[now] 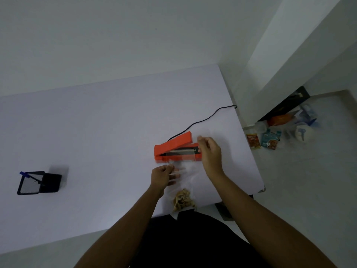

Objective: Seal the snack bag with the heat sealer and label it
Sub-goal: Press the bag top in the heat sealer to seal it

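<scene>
An orange heat sealer (175, 149) lies on the white table (96, 132) with its lid raised and its black cord running back to the right. A clear snack bag (184, 184) holding pale brown snacks at its near end lies in front of it, its open end up against the sealer's front. My left hand (164, 176) pinches the bag's left edge near the top. Beside the sealer's right end hovers my right hand (209, 153), fingers loosely curled; whether it touches the bag's right edge is unclear.
A black mesh pen holder (39, 182) with a blue pen stands at the left of the table. On the floor to the right lie several snack packets (269, 138) and plastic bags. The table's right edge runs close to the sealer.
</scene>
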Available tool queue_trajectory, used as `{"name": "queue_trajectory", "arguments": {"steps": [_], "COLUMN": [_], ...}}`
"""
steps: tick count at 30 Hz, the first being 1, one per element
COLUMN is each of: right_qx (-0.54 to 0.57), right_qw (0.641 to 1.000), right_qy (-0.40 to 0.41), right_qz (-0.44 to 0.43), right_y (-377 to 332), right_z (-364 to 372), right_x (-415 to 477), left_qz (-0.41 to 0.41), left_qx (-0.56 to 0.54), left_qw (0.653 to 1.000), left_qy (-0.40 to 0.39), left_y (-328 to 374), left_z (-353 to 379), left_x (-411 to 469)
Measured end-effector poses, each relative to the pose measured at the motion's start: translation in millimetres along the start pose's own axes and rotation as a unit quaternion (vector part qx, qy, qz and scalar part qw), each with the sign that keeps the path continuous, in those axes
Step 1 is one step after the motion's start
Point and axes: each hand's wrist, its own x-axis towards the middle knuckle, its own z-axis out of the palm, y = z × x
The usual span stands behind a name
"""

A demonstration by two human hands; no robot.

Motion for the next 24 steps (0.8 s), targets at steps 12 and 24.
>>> {"name": "queue_trajectory", "arguments": {"steps": [12, 24], "right_qx": [0.0, 0.008], "right_qw": [0.996, 0.999], "right_qy": [-0.068, -0.024], "right_qz": [-0.056, -0.024], "right_y": [-32.6, -7.3], "right_z": [0.7, -11.8], "right_x": [14.3, 19.7], "left_qz": [-0.006, -0.001], "left_qx": [-0.004, 0.003], "left_qw": [1.0, 1.0], "left_qy": [-0.005, -0.002], "left_y": [1.5, 1.1], "left_z": [1.0, 1.3], "left_x": [2.0, 3.0]}}
